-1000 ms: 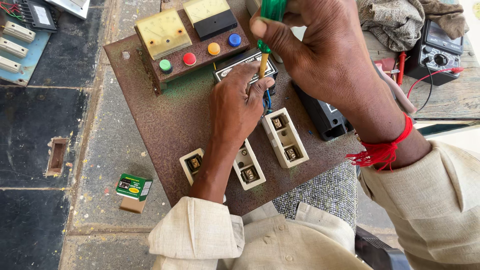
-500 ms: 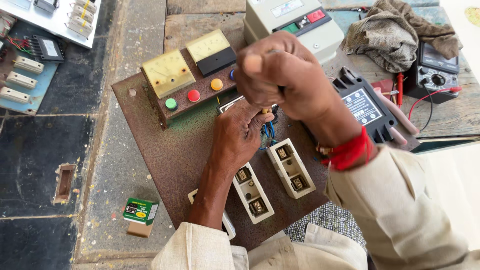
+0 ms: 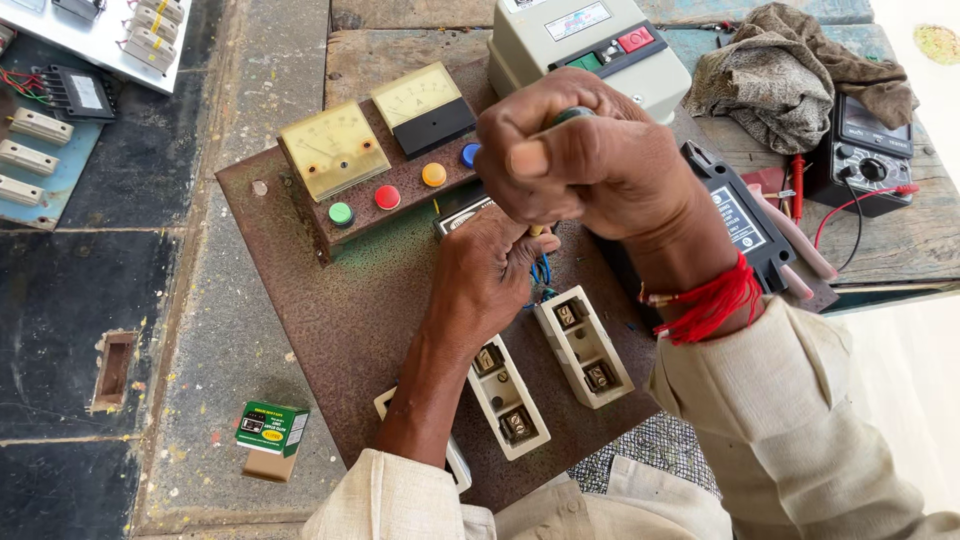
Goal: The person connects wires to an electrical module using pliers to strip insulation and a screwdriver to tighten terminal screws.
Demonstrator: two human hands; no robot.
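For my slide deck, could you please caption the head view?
Right hand grips a screwdriver above blue wires, left hand steadying, on a rusty panel.

Electrical workshop: panel meters (image 3: 333,148), multimeter (image 3: 862,150).

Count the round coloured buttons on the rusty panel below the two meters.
4 in a rising row: green button leftmost, red button next, orange button, and blue button beside the right hand, which partly covers it and may hide more.
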